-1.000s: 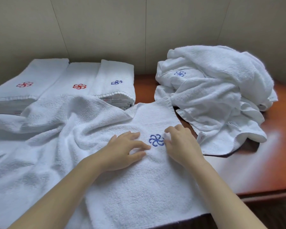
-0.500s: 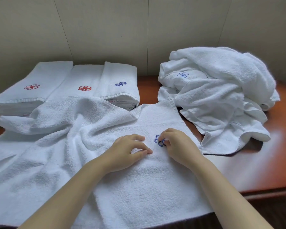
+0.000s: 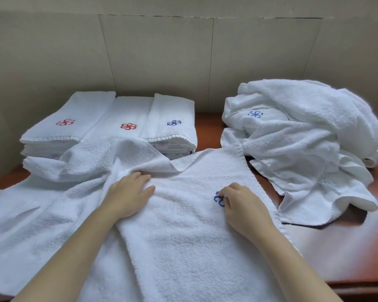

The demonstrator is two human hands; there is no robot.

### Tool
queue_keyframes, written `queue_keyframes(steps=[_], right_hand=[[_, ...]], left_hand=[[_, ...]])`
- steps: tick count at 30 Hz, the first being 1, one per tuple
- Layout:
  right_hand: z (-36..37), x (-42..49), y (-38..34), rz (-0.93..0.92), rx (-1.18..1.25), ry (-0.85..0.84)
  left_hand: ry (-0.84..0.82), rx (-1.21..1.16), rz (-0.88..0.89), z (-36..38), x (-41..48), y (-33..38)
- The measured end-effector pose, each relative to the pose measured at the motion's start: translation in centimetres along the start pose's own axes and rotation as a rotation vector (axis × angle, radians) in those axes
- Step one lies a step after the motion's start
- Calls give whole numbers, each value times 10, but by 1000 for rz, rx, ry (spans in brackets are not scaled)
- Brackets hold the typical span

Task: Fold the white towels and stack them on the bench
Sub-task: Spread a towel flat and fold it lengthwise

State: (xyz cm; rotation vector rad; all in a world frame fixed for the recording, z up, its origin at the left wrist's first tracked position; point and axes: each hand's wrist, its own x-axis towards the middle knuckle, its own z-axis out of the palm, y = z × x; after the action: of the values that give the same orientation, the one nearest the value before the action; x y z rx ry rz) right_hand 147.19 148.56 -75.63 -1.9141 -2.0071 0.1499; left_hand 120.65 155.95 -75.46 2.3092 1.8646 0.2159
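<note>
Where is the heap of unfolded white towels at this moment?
In the head view, the heap of unfolded white towels lies at the right rear of the reddish-brown wooden bench, against the wall, right of the folded white towel stacks.

Bench: spread towel, folded stacks, heap.

In front of me a pale beige panelled wall with thin vertical seams rises behind the glossy reddish-brown wooden bench, whose polished top catches soft, diffuse light on my right.
</note>
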Motion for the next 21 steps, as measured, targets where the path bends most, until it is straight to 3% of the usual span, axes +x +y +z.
queue_keyframes(steps=[4,9,13,17,19,21], right_hand=[[1,3,5,13,4,-19],[0,6,12,85,145,15],[3,7,13,113,200,78],[6,7,22,272,149,142],[2,8,27,353,139,140],[0,10,30,375,164,121]], left_hand=[[43,-7,-51,0,0,-13],[193,-277,-290,-12,-4,-21],[99,-91,-423,-12,-7,-26],[87,76,-509,-5,-13,-5],[64,109,-486,-1,-15,7],[74,104,-337,3,-17,17]])
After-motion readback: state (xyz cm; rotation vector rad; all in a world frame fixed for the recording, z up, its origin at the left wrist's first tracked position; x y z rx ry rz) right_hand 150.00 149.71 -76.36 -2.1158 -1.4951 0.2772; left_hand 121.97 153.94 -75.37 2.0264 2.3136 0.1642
